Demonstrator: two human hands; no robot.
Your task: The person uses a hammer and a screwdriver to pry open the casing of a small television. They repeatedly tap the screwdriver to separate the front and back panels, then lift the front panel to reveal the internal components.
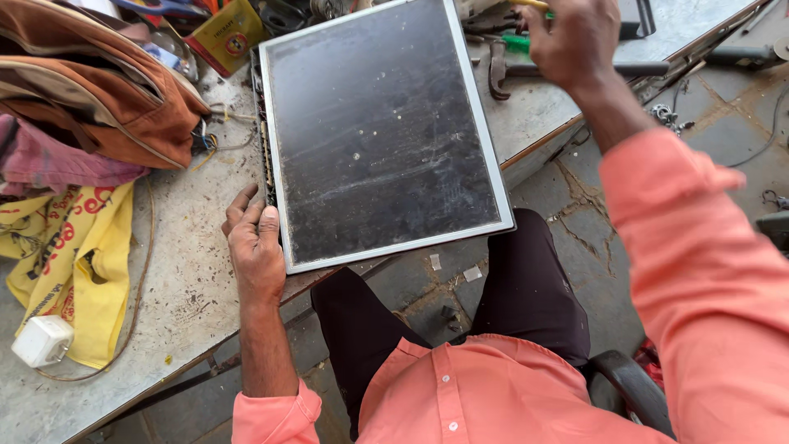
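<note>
A flat dark screen panel [378,131] with a thin silver frame lies face up on the worn grey workbench [181,279]. My left hand [255,247] rests on the bench with its fingers against the panel's left edge near the lower corner. My right hand [575,41] is raised over the tools at the far right of the bench, fingers curled around a tool with a yellow and green handle [526,25]; the tool is mostly hidden by the hand.
A brown bag [99,90] and pink cloth lie at the left, with a yellow printed cloth [74,255] and a white plug adapter [41,341] below. Pliers [497,70] and metal tools crowd the far right. A yellow box [226,37] stands at the back. Cracked floor lies beyond the bench edge.
</note>
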